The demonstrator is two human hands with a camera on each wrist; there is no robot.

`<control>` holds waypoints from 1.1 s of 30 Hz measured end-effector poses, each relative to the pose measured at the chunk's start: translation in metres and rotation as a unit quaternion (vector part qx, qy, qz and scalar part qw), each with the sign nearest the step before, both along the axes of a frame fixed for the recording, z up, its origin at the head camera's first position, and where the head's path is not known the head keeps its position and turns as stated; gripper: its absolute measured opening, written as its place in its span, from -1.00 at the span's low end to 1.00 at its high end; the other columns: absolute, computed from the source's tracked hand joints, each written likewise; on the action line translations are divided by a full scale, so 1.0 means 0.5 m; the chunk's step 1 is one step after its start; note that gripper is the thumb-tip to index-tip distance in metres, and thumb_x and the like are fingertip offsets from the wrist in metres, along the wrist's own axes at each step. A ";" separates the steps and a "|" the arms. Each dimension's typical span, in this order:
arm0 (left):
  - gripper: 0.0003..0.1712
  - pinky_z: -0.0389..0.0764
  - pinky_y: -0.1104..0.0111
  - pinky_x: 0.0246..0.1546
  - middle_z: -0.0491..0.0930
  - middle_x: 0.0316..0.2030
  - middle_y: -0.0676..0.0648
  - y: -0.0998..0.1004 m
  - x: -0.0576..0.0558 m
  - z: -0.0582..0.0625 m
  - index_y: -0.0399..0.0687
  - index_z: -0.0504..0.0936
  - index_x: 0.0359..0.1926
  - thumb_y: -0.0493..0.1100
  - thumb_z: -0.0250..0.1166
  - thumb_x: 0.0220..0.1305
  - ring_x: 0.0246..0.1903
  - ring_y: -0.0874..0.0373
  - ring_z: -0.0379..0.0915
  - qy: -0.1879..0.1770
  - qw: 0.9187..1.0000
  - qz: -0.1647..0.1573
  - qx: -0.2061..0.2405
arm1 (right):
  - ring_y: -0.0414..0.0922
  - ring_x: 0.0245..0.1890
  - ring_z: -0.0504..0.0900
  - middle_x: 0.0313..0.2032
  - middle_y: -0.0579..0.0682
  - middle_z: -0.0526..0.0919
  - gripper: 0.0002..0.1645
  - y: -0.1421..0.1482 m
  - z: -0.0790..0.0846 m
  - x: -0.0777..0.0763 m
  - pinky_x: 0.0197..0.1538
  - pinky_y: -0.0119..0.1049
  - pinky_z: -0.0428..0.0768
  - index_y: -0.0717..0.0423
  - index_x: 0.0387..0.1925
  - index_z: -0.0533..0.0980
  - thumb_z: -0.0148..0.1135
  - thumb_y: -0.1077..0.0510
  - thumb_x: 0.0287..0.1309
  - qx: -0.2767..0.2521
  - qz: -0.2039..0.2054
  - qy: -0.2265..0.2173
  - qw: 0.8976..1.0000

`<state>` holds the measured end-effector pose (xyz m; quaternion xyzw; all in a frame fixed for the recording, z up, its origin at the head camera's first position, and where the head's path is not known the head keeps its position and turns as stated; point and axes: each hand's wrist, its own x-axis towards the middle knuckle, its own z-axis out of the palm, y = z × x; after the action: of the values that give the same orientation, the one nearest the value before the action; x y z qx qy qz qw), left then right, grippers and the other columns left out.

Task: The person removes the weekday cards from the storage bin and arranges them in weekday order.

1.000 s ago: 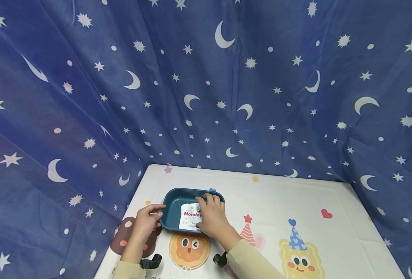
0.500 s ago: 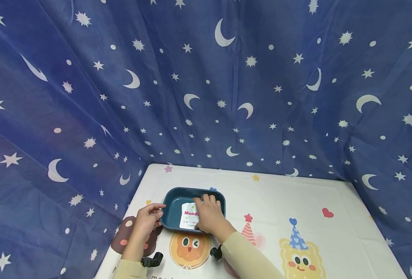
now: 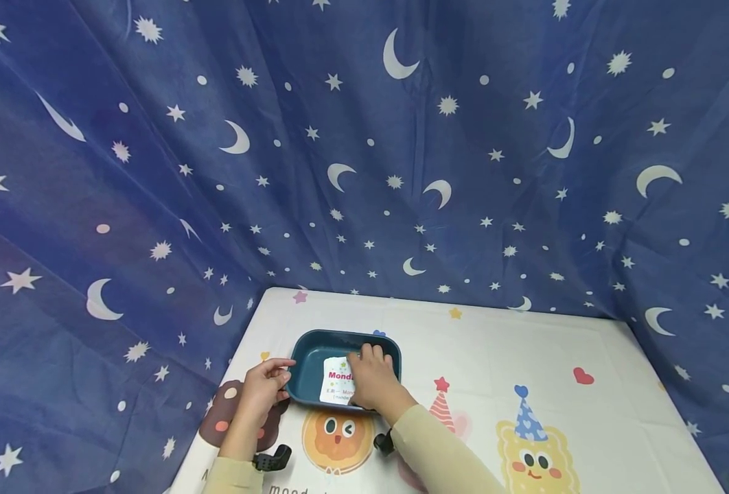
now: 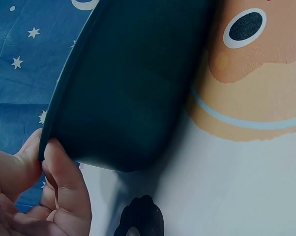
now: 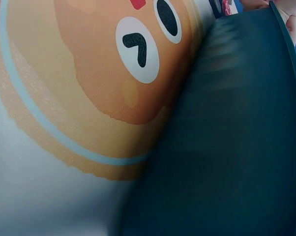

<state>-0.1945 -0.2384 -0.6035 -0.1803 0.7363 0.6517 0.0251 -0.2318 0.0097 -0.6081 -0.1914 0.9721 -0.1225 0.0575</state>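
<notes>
A dark teal plastic basin [image 3: 315,342] with rounded corners stands on the white tablecloth. Inside it lies a white card [image 3: 336,385] printed "Monday" in pink, its right part covered by my right hand [image 3: 373,379]. That hand reaches in over the basin's right half, fingers bent downward; whether they grip the card I cannot tell. My left hand [image 3: 264,385] pinches the basin's left rim between thumb and fingers, close up in the left wrist view too, where the basin's outer wall [image 4: 118,88] fills the middle. The right wrist view shows mostly the basin's near side [image 5: 231,128].
Cartoon prints cover the tablecloth [image 3: 482,363], among them a round orange face [image 3: 338,436] just in front of the basin. A blue curtain [image 3: 364,171] with moons and stars rises behind the table. Black wrist devices [image 3: 273,458] sit below both hands.
My right hand has shifted slightly left and covers more of the card, hiding the end of "Monday". The left hand keeps its hold on the rim. The head view has shifted a little.
</notes>
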 end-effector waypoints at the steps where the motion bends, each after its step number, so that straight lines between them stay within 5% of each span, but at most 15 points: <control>1: -0.68 0.67 0.44 -0.50 0.49 -0.37 -0.05 0.001 0.000 0.001 -0.33 0.72 0.17 -0.45 0.28 0.45 -0.52 0.21 0.42 0.000 1.000 -0.001 -0.002 | -0.04 0.03 0.34 0.06 0.00 0.52 0.07 0.000 -0.001 -0.001 0.02 -0.13 0.37 -0.06 0.35 0.55 0.84 -0.16 -0.26 0.000 -0.001 -0.002 1.000; 33: -0.67 0.69 0.39 -0.48 0.49 -0.34 -0.07 -0.002 -0.001 -0.004 -0.30 0.70 0.20 -0.41 0.27 0.49 -0.51 0.16 0.42 -0.003 1.000 -0.008 -0.014 | 0.03 0.11 0.38 0.14 0.08 0.51 0.22 0.005 0.000 0.001 0.05 -0.07 0.42 -0.12 0.40 0.41 0.86 -0.19 -0.33 -0.001 -0.005 0.027 1.000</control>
<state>-0.1951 -0.2393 -0.6057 -0.1772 0.7464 0.6407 0.0301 -0.2312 0.0121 -0.6080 -0.1902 0.9740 -0.1188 0.0305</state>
